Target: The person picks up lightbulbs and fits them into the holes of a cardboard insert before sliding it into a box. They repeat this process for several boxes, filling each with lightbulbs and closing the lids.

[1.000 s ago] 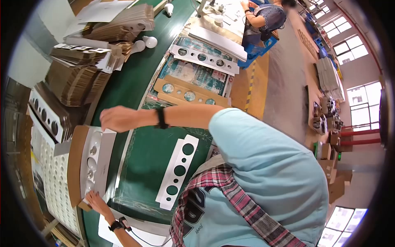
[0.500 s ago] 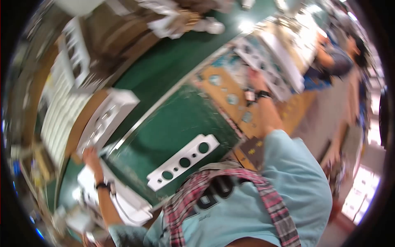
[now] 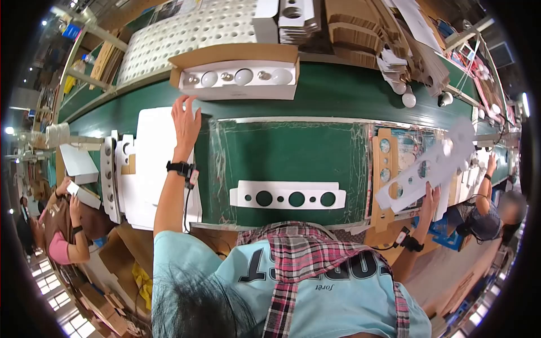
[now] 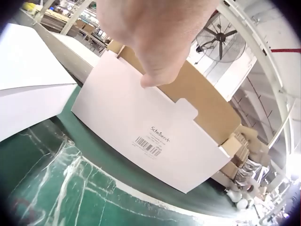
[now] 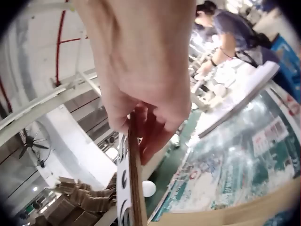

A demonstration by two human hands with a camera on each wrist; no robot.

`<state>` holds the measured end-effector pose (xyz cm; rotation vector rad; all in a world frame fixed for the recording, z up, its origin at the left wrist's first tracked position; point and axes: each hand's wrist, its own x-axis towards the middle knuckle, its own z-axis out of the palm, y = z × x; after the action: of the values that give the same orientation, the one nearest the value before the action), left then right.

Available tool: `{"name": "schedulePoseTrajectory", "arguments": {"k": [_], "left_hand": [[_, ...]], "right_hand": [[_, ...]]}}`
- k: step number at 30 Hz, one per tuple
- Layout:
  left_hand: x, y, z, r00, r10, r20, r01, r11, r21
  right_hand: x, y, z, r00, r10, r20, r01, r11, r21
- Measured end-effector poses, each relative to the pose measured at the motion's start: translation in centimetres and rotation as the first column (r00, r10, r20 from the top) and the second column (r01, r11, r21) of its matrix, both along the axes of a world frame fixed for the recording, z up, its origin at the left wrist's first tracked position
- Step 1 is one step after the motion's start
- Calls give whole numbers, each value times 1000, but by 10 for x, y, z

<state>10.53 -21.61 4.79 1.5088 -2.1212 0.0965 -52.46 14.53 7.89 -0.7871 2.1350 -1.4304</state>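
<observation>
My left hand has its fingers extended at the near left corner of an open white box with a raised brown flap. Several light bulbs lie in that box. The left wrist view shows the hand over the edge of the box's printed front wall. Off to the right, my right hand pinches a white cardboard insert with round holes, blurred and tilted above the table. Seen edge-on in the right wrist view, the insert is between thumb and fingers.
Another white insert lies flat on the green mat before me. A brown holed strip is to its right. White flat boxes occupy the left. Behind stand a holed white tray and cardboard stacks. People work on both sides.
My right hand has gone from beside the box to the stack on the right and now holds an insert. My left hand stays by the box corner. The head view has turned.
</observation>
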Motion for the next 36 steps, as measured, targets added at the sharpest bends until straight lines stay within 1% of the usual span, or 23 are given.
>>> {"name": "schedulePoseTrajectory", "arguments": {"k": [1, 2, 4, 5, 6, 7, 8, 9, 10, 11, 12, 13, 15, 17, 18, 21, 23, 25, 27, 30, 32, 35, 36], "left_hand": [[19, 12, -3, 998, 15, -56, -16, 1000, -11], [44, 22, -7, 996, 86, -40, -86, 996, -6], [112, 36, -25, 975, 224, -20, -224, 974, -44], [156, 41, -42, 958, 287, -15, -287, 954, -83], [204, 47, -66, 913, 405, 55, -397, 910, -117], [251, 50, -88, 853, 508, 123, -489, 859, -152], [305, 45, -102, 797, 495, 346, -572, 803, 169], [319, 58, -107, 741, 612, 277, -661, 738, 136], [344, 60, -118, 714, 622, 320, -698, 666, 263], [389, 58, -145, 816, 574, -60, -465, 716, 521], [404, 56, -156, 861, 507, 42, -452, 726, 518], [358, 75, -110, 800, 537, -268, -212, 670, 712], [329, 88, -64, 788, 505, -353, -83, 654, 752], [329, 91, -52, 750, 523, -405, -83, 681, 727], [328, 92, -42, 730, 531, -431, -89, 698, 710], [311, 103, 27, 859, 451, -241, -220, 751, 622], [254, 127, 98, 956, 245, -162, -175, 918, 357], [198, 150, 168, 994, 85, 64, -95, 981, 169], [159, 165, 222, 927, -23, 375, -13, 996, 93], [99, 164, 262, 807, -284, 518, 305, 951, 47], [50, 162, 284, 719, -395, 571, 401, 908, 122], [-8, 148, 293, 573, -559, 599, 571, 797, 197], [-23, 141, 292, 522, -625, 581, 629, 741, 233]], "right_hand": [[14, -9, 14, 992, 103, -75, -97, 992, 76], [32, -28, 26, 984, 177, 9, -177, 983, 43], [66, -66, 31, 958, 287, -3, -285, 952, 107], [83, -87, 27, 891, 453, -44, -444, 886, 131], [94, -102, 15, 837, 545, 36, -536, 806, 251], [107, -114, -3, 803, 534, 263, -587, 783, 204], [124, -125, -22, 732, 660, 167, -678, 686, 262], [156, -135, -29, 668, 734, 124, -741, 642, 196], [183, -147, -24, 511, 860, -16, -804, 484, 345], [204, -152, -39, 472, 875, 105, -856, 427, 290], [226, -154, -44, 413, 901, 135, -882, 359, 304], [239, -153, -63, 350, 931, 104, -903, 306, 303], [255, -145, -95, 283, 954, 95, -910, 236, 341], [261, -138, -125, 217, 972, 88, -896, 163, 413], [264, -134, -124, 227, 973, 45, -881, 185, 436], [274, -125, -115, 275, 952, -132, -836, 305, 456], [275, -121, -103, 337, 897, -285, -802, 433, 413], [274, -130, -84, 407, 873, -270, -802, 483, 351], [269, -146, -57, 483, 853, -198, -815, 520, 255], [272, -179, -1, 463, 845, -266, -848, 510, 146], [278, -200, 33, 439, 817, -374, -877, 480, 18], [295, -228, 70, 375, 727, -575, -896, 443, -25], [303, -232, 83, 397, 725, -563, -886, 463, -29]]}}
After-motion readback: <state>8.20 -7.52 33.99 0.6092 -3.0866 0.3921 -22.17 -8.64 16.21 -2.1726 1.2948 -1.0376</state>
